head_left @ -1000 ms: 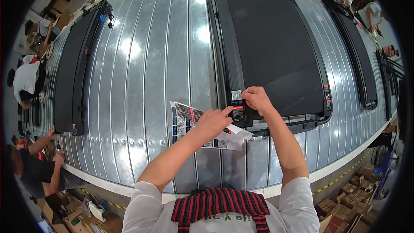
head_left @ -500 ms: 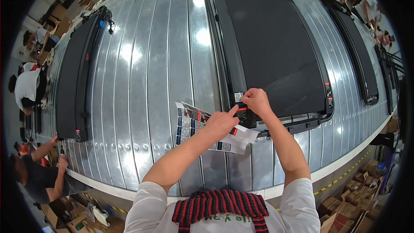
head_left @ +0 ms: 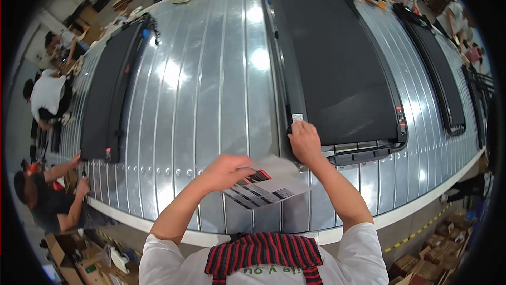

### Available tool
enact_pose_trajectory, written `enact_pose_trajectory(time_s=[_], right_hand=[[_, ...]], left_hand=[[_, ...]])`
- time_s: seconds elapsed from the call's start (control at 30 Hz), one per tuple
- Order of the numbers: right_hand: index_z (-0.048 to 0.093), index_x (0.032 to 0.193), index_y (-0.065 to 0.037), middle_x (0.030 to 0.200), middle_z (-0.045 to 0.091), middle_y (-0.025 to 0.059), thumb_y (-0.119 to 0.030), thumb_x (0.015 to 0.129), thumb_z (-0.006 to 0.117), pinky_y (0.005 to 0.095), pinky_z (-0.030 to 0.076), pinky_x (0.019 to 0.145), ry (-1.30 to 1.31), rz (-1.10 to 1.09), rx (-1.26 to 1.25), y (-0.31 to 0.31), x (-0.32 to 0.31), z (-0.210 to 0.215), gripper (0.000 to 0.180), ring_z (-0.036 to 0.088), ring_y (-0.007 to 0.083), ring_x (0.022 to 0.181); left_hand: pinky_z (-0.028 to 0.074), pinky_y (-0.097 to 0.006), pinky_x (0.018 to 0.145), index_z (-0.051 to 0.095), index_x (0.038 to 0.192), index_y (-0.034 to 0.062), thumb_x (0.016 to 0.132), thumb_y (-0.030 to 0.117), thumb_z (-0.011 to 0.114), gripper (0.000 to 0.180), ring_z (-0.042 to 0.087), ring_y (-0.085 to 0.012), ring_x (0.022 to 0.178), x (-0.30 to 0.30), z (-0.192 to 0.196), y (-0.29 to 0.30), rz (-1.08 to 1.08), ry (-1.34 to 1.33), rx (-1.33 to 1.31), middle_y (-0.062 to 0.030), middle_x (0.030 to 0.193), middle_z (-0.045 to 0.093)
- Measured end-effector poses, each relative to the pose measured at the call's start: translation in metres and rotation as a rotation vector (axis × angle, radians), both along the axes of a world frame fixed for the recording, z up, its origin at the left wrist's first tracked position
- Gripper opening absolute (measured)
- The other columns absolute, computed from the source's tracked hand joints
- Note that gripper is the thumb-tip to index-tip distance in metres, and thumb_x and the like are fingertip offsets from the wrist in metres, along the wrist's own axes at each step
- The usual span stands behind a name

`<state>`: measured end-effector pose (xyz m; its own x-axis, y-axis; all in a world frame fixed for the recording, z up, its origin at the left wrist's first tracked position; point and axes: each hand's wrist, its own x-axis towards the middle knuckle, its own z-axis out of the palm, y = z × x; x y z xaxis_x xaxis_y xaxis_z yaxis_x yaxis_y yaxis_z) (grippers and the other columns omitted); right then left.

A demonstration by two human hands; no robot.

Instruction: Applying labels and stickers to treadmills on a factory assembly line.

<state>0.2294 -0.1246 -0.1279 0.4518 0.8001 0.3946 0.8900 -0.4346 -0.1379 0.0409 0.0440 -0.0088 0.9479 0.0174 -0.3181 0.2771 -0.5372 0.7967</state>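
Observation:
A sheet of stickers (head_left: 282,184), white with dark and red labels, is pinched in my left hand (head_left: 227,171). It hangs over the metal table in front of me, tilted and slightly blurred. My right hand (head_left: 305,141) rests with curled fingers on the near end of the side rail (head_left: 296,92) of a flat black treadmill (head_left: 337,69). Just beyond those fingers a small white label (head_left: 297,118) sits on the rail. Whatever lies beneath the right fingertips is hidden.
Another black treadmill (head_left: 103,100) lies at the left, where a person in dark clothes (head_left: 50,200) works at its near end. A third one (head_left: 435,69) lies to the right. An orange box (head_left: 372,0) stands at the far edge. Cardboard boxes (head_left: 435,248) fill the floor at lower right.
My left hand has left the rail and moved left and nearer, lifting the sticker sheet with it. My right hand has shifted slightly nearer, down onto the rail's end.

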Motion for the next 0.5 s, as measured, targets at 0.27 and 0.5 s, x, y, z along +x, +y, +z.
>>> enact_pose_trajectory(time_s=[0.27, 0.5], right_hand=[[0.048, 0.107, 0.001, 0.116, 0.047, 0.0167, -0.033, 0.073, 0.06, 0.0413, 0.035, 0.089, 0.193, -0.157, -0.173, 0.015, 0.021, 0.004, 0.049, 0.044, 0.0298, 0.109], [0.058, 0.095, 0.003, 0.081, 0.06, 0.0026, -0.015, 0.084, 0.054, 0.0205, 0.042, 0.066, 1.115, 0.171, 0.613, 0.009, -0.133, 0.1, 0.021, 0.053, 0.0078, 0.075]], left_hand=[[0.042, -0.03, 0.085, 0.048, 0.115, -0.0006, 0.079, 0.012, 0.062, 0.041, 0.052, -0.016, 0.098, -0.122, 0.047, -0.035, 0.902, -0.418, -0.74, -0.008, 0.108, 0.055], [0.046, -0.028, 0.077, 0.049, 0.11, -0.004, 0.079, 0.015, 0.062, 0.039, 0.055, -0.0155, 0.091, -0.22, 0.039, -0.052, 1.289, -0.666, -0.722, -0.0087, 0.103, 0.057]])
